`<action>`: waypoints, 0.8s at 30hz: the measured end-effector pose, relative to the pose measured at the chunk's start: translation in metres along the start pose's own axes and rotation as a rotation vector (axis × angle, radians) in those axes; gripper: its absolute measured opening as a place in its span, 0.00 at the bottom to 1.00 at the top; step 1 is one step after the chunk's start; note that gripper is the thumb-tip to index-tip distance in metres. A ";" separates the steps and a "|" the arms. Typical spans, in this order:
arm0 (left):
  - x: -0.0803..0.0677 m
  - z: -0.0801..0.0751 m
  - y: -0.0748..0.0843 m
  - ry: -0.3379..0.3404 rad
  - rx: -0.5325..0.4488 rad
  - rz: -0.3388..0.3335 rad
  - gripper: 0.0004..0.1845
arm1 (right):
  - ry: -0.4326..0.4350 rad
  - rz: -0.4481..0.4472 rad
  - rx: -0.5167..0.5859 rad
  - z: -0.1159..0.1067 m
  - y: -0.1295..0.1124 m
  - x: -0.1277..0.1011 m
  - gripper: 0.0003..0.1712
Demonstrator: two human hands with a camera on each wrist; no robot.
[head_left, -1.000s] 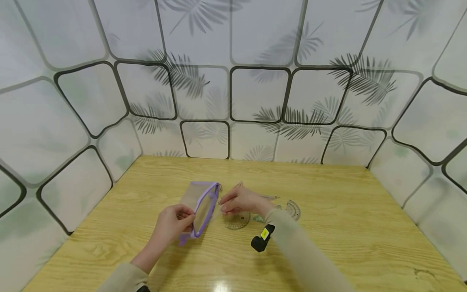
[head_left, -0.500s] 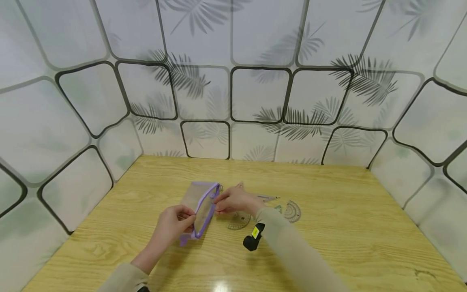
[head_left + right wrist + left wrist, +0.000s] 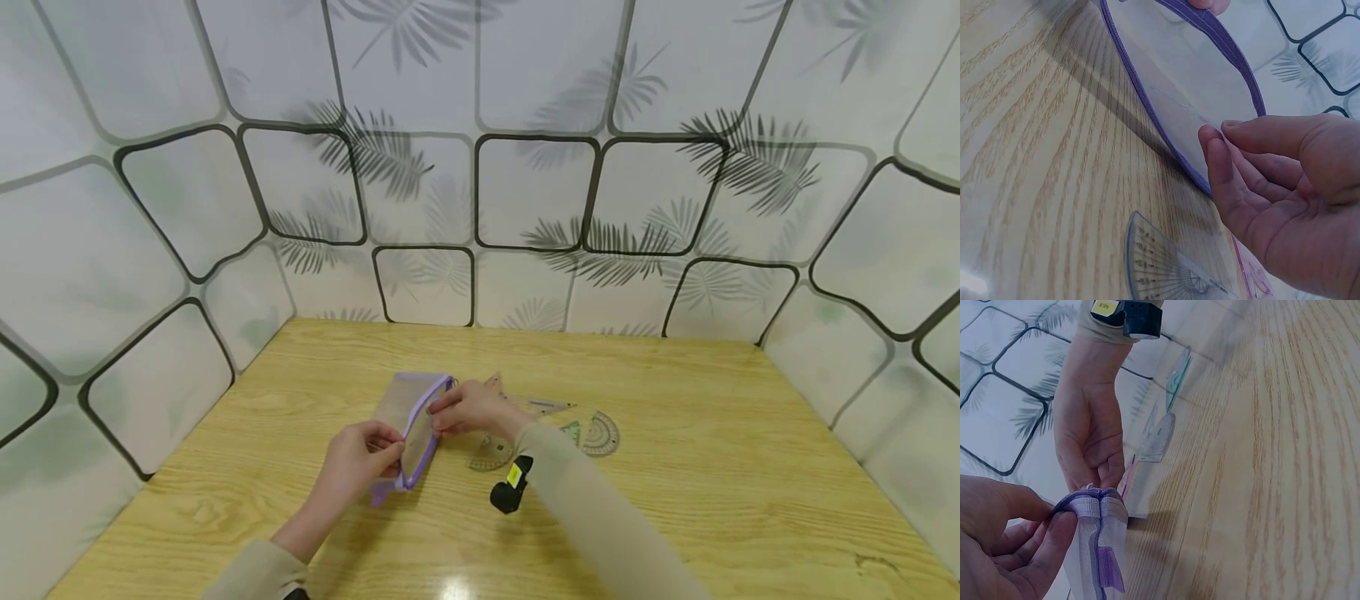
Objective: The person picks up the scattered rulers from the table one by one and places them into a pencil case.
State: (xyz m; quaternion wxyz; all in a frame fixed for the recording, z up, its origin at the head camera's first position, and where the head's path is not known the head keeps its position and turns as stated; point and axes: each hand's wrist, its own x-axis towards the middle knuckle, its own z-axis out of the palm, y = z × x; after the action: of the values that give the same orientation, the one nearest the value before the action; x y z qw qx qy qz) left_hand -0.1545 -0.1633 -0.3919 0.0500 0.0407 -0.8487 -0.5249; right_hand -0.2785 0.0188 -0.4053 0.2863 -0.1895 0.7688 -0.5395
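Note:
A see-through zip pouch (image 3: 396,402) with purple edging lies on the table at left of centre, its mouth gaping. My left hand (image 3: 356,454) pinches the near part of the zip edge between thumb and fingers, close to the purple tab (image 3: 1109,569) in the left wrist view. My right hand (image 3: 474,410) has its fingertips at the opening. In the right wrist view, thumb and forefinger meet on a thin clear thing, of which only a faint edge (image 3: 1179,105) shows against the pouch; I cannot tell its kind. A clear protractor (image 3: 491,454) lies below the right hand.
Right of the pouch lie another clear protractor (image 3: 602,435), a green-marked piece (image 3: 572,431), a slim clear set square (image 3: 551,407) and a pinkish set square (image 3: 493,382), partly behind the right hand. A patterned curtain (image 3: 525,283) encloses the table (image 3: 675,517) at the back and sides.
My right hand has moved left, from beside the pouch to its opening, uncovering more of the green piece and slim set square. My left hand keeps its grip on the edge.

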 end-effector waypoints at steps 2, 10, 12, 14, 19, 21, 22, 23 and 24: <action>0.000 0.000 0.000 -0.001 -0.004 -0.001 0.02 | 0.002 0.004 0.007 0.001 0.000 0.000 0.20; -0.002 -0.002 0.002 -0.011 -0.004 -0.015 0.03 | 0.036 0.012 0.022 0.005 -0.002 -0.002 0.19; -0.002 -0.002 0.003 -0.013 -0.005 -0.019 0.04 | 0.050 0.017 0.032 0.005 -0.003 -0.002 0.20; -0.002 -0.002 0.003 -0.019 -0.004 -0.015 0.04 | 0.064 0.022 0.038 0.006 -0.003 -0.002 0.20; -0.002 -0.002 0.003 -0.023 -0.011 -0.016 0.04 | 0.084 0.030 0.032 0.007 -0.005 -0.003 0.20; -0.003 -0.002 0.004 -0.026 -0.014 -0.018 0.05 | 0.082 0.028 0.031 0.008 -0.005 -0.004 0.20; -0.003 -0.003 0.005 -0.026 -0.015 -0.020 0.05 | 0.079 0.026 0.029 0.008 -0.006 -0.004 0.20; -0.003 -0.003 0.005 -0.026 -0.014 -0.020 0.05 | 0.076 0.023 0.021 0.008 -0.006 -0.005 0.21; -0.003 -0.003 0.005 -0.026 -0.015 -0.021 0.05 | 0.074 0.019 0.017 0.008 -0.007 -0.005 0.21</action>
State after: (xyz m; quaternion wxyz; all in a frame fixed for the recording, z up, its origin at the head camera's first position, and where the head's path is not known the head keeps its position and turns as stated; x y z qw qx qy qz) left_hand -0.1518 -0.1633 -0.3860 0.0336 0.0422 -0.8450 -0.5320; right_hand -0.2701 0.0139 -0.3999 0.2642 -0.1599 0.7760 -0.5499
